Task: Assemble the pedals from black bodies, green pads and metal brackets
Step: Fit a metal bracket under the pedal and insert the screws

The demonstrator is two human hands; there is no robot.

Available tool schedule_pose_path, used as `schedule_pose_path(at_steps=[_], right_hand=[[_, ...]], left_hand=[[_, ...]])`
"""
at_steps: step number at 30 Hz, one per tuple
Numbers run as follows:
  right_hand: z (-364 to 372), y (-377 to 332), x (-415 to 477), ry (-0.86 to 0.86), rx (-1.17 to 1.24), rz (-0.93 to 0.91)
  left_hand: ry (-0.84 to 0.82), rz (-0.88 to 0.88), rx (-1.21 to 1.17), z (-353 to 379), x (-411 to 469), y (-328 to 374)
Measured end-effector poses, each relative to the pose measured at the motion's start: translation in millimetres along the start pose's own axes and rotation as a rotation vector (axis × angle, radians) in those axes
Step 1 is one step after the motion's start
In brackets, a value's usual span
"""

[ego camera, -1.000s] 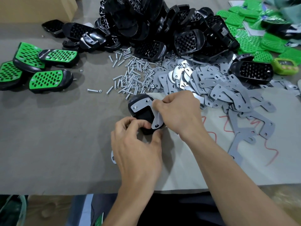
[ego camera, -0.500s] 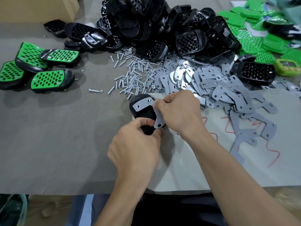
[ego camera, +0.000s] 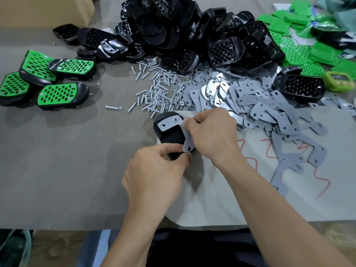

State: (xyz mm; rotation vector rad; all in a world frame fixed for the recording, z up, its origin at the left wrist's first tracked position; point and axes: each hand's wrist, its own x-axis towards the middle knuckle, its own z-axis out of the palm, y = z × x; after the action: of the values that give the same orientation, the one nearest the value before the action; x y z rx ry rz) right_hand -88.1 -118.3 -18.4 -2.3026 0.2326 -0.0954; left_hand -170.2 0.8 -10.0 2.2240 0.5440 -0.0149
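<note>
Head: L hand [ego camera: 156, 170] grips body [ego camera: 171, 136], R hand [ego camera: 212, 133] bracket [ego camera: 169, 124].

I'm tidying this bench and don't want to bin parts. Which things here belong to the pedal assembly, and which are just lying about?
Job: black body in left hand; bracket pinched by right hand; bracket pile; screws; black bodies heap; green pads; finished pedals.
Lying about: cardboard box; yellow-green gadget; scribbled paper.

Bodies [ego camera: 192, 31]: black, grid-holed.
Pads [ego camera: 300, 53]: bright green, perforated with oval holes.
Brackets [ego camera: 256, 110]: matte grey, some shiny.
Screws [ego camera: 159, 87]: silver.
Tabletop [ego camera: 57, 160]: grey-brown.
Sheet [ego camera: 221, 199]: pale grey, red scribbles.
</note>
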Motion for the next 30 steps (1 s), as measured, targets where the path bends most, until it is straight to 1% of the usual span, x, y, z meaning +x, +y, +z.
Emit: schedule_pose_path(at_steps=[3, 9, 11, 13, 16, 19, 22, 24, 27, 28, 30], right_hand=[[1, 0, 0, 0.01, -0.018, 0.003], [2, -1, -1, 0.027, -0.044, -0.004], [2, -1, -2, 0.04, -0.043, -0.006], [3, -1, -3, 0.038, -0.03, -0.001], [3, -1, -4, 0.033, -0.015, -0.006], [2, -1, -4, 0.019, 0.0, -0.018], [1, -1, -5, 0.0, 0.013, -0.028], [0, -1, -6, -0.003, 0.028, -0.019], [1, 0, -7, 0.004, 0.052, -0.002], [1, 0, -7, 0.008, 0.051, 0.001], [2, 1, -8, 0.006, 0.051, 0.005]], left_hand=[[-0.069, 0.026, -0.06, -2, 5, -2], [-0.11, 0.012, -0.061, -3, 15, -3], [-0.139, 0.002, -0.102, -3, 19, -7], [-0.1, 0.009, -0.125, -2, 21, -10], [0.035, 0.015, -0.116, -1, 18, -11], [0.071, 0.022, -0.116, 2, 16, -11], [0.092, 0.072, -0.083, 5, 14, -11], [0.107, 0.092, -0.158, 2, 17, -15], [0.256, 0.067, -0.264, -8, 39, -19], [0.246, 0.048, -0.279, -11, 47, -18], [0.124, 0.025, -0.374, -13, 59, -14]])
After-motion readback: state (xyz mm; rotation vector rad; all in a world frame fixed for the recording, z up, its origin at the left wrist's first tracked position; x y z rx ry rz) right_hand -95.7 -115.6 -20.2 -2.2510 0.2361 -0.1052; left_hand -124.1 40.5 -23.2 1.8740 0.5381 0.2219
